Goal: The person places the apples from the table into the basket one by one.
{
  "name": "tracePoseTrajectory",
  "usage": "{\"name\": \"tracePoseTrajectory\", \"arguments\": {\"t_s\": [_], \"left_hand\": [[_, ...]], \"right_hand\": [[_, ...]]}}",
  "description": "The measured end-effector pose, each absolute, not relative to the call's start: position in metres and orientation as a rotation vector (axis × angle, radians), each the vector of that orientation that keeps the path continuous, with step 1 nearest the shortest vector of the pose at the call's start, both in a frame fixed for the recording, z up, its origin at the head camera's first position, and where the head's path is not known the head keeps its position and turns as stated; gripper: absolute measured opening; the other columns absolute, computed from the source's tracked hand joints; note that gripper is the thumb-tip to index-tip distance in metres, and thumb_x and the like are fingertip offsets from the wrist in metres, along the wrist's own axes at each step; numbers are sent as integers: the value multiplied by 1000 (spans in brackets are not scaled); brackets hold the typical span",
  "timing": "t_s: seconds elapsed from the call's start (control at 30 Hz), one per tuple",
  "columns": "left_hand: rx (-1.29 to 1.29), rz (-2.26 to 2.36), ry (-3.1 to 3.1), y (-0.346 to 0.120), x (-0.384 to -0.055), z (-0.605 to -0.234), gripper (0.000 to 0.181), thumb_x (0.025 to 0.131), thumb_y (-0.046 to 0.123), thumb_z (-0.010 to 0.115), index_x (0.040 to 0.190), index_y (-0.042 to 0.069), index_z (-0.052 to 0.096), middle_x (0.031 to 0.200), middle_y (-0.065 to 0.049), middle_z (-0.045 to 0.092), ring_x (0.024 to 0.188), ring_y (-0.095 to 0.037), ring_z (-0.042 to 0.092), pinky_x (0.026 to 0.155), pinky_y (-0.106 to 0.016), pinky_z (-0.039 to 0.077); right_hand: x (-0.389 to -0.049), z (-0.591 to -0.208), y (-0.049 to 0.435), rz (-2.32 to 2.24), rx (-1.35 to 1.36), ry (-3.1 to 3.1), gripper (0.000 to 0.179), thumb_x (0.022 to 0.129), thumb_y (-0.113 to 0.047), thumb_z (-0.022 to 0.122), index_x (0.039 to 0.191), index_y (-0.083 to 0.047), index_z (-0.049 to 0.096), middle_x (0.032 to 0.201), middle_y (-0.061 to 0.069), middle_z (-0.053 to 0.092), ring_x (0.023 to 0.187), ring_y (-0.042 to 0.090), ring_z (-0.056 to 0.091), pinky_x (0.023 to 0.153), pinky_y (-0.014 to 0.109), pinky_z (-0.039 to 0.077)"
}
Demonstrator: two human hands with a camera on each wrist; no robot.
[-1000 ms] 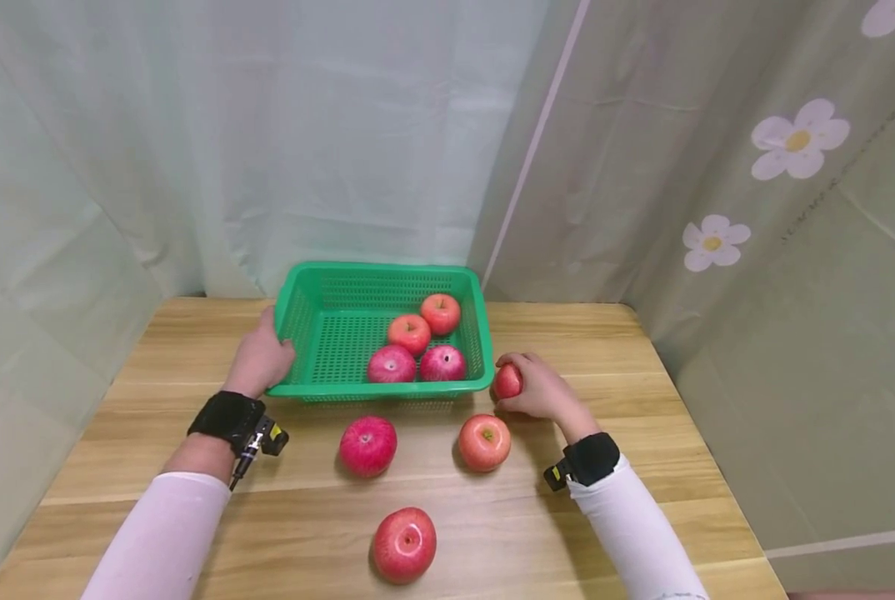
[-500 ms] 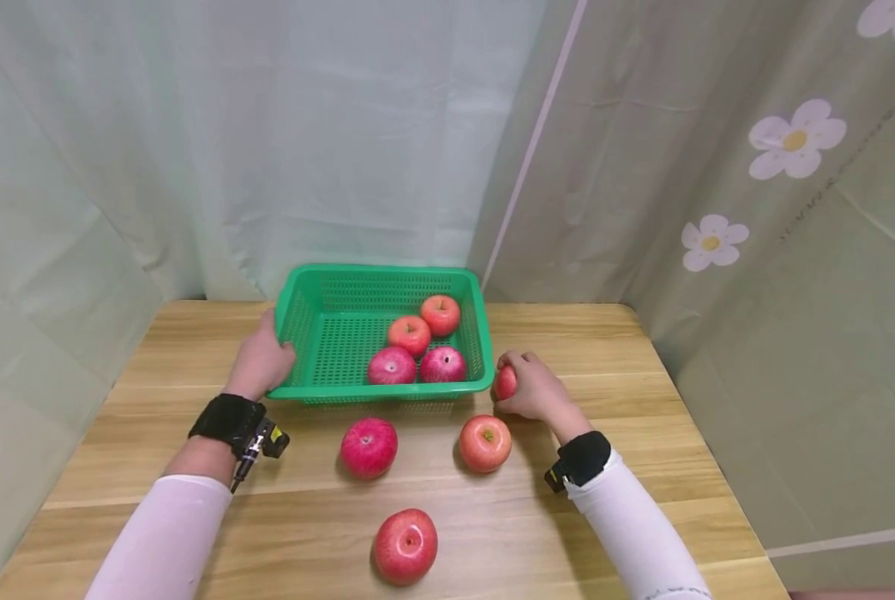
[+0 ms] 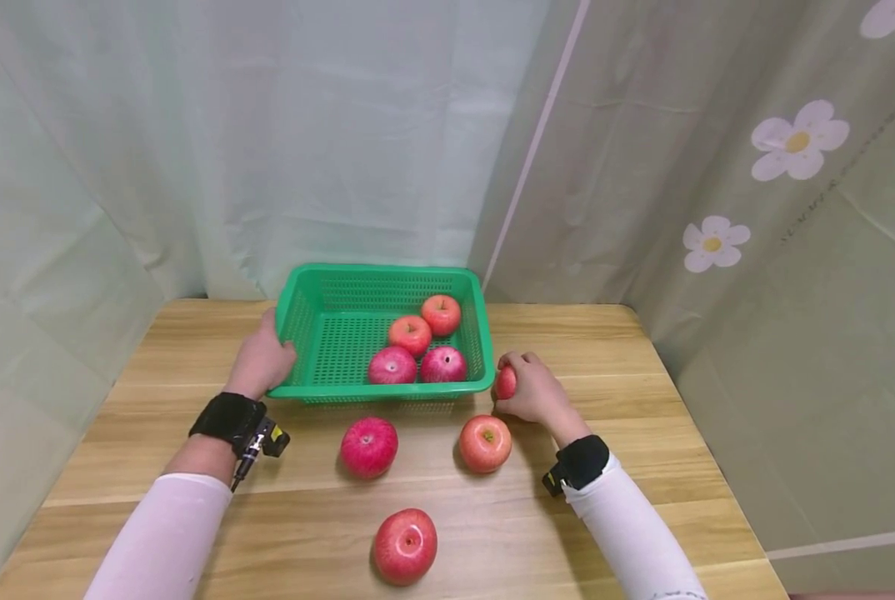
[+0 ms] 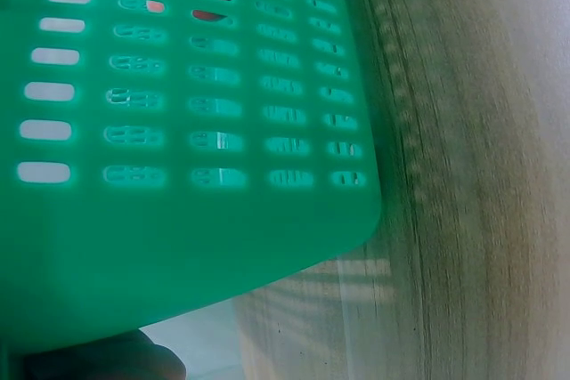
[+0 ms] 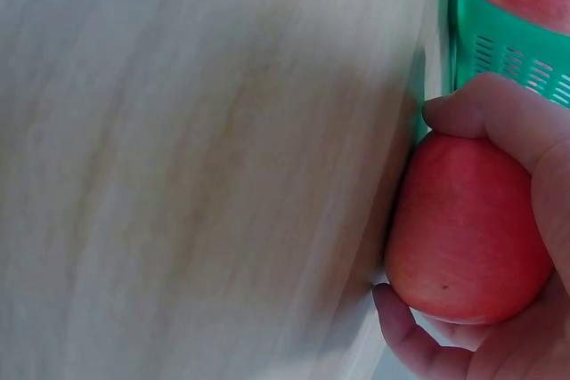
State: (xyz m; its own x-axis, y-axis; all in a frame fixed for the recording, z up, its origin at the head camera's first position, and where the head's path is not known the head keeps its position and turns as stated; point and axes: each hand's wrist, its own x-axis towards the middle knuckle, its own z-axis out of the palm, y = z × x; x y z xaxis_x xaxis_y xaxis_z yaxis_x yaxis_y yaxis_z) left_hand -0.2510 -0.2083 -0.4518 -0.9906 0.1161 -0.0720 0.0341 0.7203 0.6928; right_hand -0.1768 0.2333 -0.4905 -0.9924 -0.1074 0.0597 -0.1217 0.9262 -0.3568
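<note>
Our right hand pinches a red apple just outside the right end of the green basket, near its front corner. In the right wrist view we see the thumb and fingers curled round opposite sides of the fruit; we cannot tell whether it touches the basket. Our left hand grips the basket's left end, thumb over the rim, most of its fingers hidden from us.

Inside the basket, all in its right half, we count four apples: two deep pink apples side by side along the front wall, and two lighter red apples behind them, one of these nearer the back right corner.

On the wooden bench, we see a deep pink apple before the basket's front side, an orange-red apple before its front right corner, and a red apple farther out in front. Behind the basket hangs a pale curtain.
</note>
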Motion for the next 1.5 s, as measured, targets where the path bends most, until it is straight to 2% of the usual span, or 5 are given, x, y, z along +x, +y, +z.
{"name": "tracePoseTrajectory", "arguments": {"t_s": [0.47,0.77,1.07,1.5], "left_hand": [[106,1089,2809,-209,-252,-453,72,99,10,38,156,-2,-4,115,-36,51,75,-32,60,51,-33,50],[93,1127,2787,-207,-250,-450,71,99,8,39,156,-1,-1,113,-35,52,72,-31,62,51,-34,52],[79,1128,2782,-208,-251,-453,73,99,9,38,157,0,-5,112,-35,52,70,-30,61,52,-35,52],[84,1128,2788,-208,-251,-454,72,99,8,37,157,1,-4,114,-34,51,72,-31,61,52,-35,52]], "right_hand": [[-177,-493,234,579,185,-3037,62,61,-35,86,114,-20,58,104,6,52,88,23,55,72,40,54],[-176,-494,236,591,212,-3014,61,63,-34,86,115,-18,58,105,6,52,87,22,56,73,40,54],[-173,-493,248,787,149,-2974,62,67,-33,87,118,-16,57,112,11,54,92,24,58,76,43,55],[-178,-464,252,877,46,-2880,62,71,-30,85,122,-12,56,119,13,53,100,28,56,79,46,55]]}}
